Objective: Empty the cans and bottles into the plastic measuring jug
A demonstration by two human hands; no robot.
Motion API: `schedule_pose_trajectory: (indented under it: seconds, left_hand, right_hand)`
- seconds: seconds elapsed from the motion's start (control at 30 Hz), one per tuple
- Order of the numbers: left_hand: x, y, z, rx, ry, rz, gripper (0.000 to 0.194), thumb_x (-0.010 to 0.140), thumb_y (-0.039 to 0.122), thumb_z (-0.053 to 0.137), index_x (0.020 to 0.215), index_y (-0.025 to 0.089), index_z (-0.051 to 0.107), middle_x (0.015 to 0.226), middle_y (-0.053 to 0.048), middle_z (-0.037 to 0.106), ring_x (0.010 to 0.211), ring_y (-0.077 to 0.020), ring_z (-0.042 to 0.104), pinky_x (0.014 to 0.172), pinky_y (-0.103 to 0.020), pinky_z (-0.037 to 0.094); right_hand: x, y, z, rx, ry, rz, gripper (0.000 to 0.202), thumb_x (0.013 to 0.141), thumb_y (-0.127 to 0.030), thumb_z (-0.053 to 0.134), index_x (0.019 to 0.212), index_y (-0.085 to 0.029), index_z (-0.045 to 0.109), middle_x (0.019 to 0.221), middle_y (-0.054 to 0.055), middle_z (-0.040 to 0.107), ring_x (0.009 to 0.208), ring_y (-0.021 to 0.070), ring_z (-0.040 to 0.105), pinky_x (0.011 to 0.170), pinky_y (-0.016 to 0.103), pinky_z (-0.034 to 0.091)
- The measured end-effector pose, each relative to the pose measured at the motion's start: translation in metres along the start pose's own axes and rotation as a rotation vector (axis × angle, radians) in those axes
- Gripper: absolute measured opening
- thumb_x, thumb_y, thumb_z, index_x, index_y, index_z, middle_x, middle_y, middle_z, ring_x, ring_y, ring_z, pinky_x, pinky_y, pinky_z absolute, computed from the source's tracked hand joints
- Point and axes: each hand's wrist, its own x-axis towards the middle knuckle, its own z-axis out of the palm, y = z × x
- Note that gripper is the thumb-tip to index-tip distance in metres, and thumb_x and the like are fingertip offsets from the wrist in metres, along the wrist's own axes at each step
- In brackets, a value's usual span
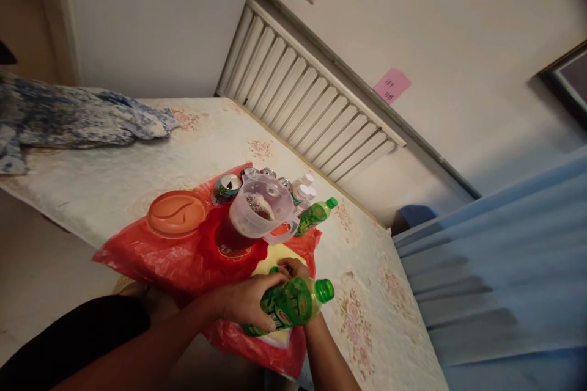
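My left hand is wrapped round a green drink bottle, which lies tilted with its green-topped end pointing right. Behind that bottle, my right hand has its fingers curled, partly hidden by it. A small green piece, perhaps a cap, shows beside the right fingertips; whether they hold it I cannot tell. Under both hands is a yellow sheet or cloth on red plastic. Just beyond them stands a clear plastic jug with dark, foamy liquid inside.
An orange lid lies left of the jug. Several drink cans, one an opened can, stand behind, along with clear bottles and another green bottle. Bunched patterned fabric lies at the flowered table's far left. A radiator lines the wall.
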Motion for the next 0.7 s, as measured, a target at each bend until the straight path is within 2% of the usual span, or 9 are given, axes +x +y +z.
schedule_pose_trajectory:
  seconds: [0.1,0.2,0.3,0.4,0.5,0.57,0.7]
  left_hand:
    - [-0.003,0.005,-0.003,0.011,0.002,-0.034,0.075,0.055,0.025,0.078,0.126,0.023,0.057,0.112,-0.002,0.067,0.102,-0.0258,0.063,0.085,-0.031,0.052]
    - [-0.006,0.009,-0.006,0.019,-0.012,-0.057,0.074,0.055,0.027,0.077,0.126,0.024,0.058,0.112,-0.001,0.066,0.103,-0.0262,0.063,0.085,-0.031,0.052]
    - [-0.008,0.011,-0.008,0.004,-0.035,-0.069,0.072,0.054,0.026,0.078,0.124,0.025,0.059,0.11,0.0,0.066,0.103,-0.0256,0.063,0.086,-0.031,0.052]
    - [-0.01,0.012,-0.01,-0.029,-0.051,-0.075,0.07,0.054,0.026,0.078,0.122,0.025,0.06,0.108,0.0,0.066,0.1,-0.0244,0.063,0.081,-0.029,0.052]
    - [-0.011,0.014,-0.013,-0.047,-0.057,-0.069,0.069,0.054,0.025,0.078,0.12,0.025,0.059,0.106,0.001,0.066,0.096,-0.0224,0.063,0.076,-0.027,0.051]
    - [-0.013,0.016,-0.015,-0.044,-0.055,-0.064,0.067,0.054,0.024,0.078,0.118,0.025,0.06,0.104,0.002,0.065,0.093,-0.0211,0.063,0.074,-0.026,0.05]
    - [-0.014,0.017,-0.021,-0.071,-0.07,-0.046,0.065,0.051,0.025,0.079,0.113,0.023,0.06,0.101,0.003,0.065,0.091,-0.0203,0.062,0.073,-0.025,0.049]
  right_hand:
    - [0.01,-0.009,-0.011,0.036,0.059,-0.065,0.022,0.074,-0.043,0.069,0.08,-0.023,0.072,0.081,0.003,0.071,0.077,0.0214,0.063,0.072,0.033,0.051]
    - [0.022,-0.037,-0.023,0.145,0.036,-0.101,0.026,0.081,-0.045,0.063,0.085,-0.022,0.073,0.076,0.002,0.069,0.066,0.018,0.06,0.065,0.03,0.049]
    - [0.03,-0.07,-0.028,0.284,0.049,-0.15,0.032,0.088,-0.05,0.058,0.091,-0.021,0.072,0.085,0.004,0.072,0.077,0.02,0.065,0.074,0.032,0.052]
    - [0.034,-0.092,-0.022,0.409,-0.04,-0.168,0.038,0.094,-0.055,0.05,0.095,-0.023,0.07,0.095,0.005,0.073,0.087,0.0218,0.066,0.083,0.035,0.052]
    - [0.041,-0.1,-0.009,0.523,-0.18,-0.195,0.047,0.096,-0.06,0.044,0.078,-0.023,0.067,0.081,0.004,0.069,0.077,0.0204,0.063,0.08,0.036,0.05]
    - [0.046,-0.101,-0.001,0.61,-0.254,-0.199,0.053,0.095,-0.062,0.044,0.064,-0.023,0.06,0.065,0.002,0.06,0.066,0.0183,0.057,0.077,0.035,0.048]
    - [0.052,-0.102,0.011,0.714,-0.258,-0.157,0.052,0.092,-0.056,0.05,0.052,-0.024,0.044,0.048,-0.006,0.036,0.05,0.0131,0.039,0.065,0.031,0.044]
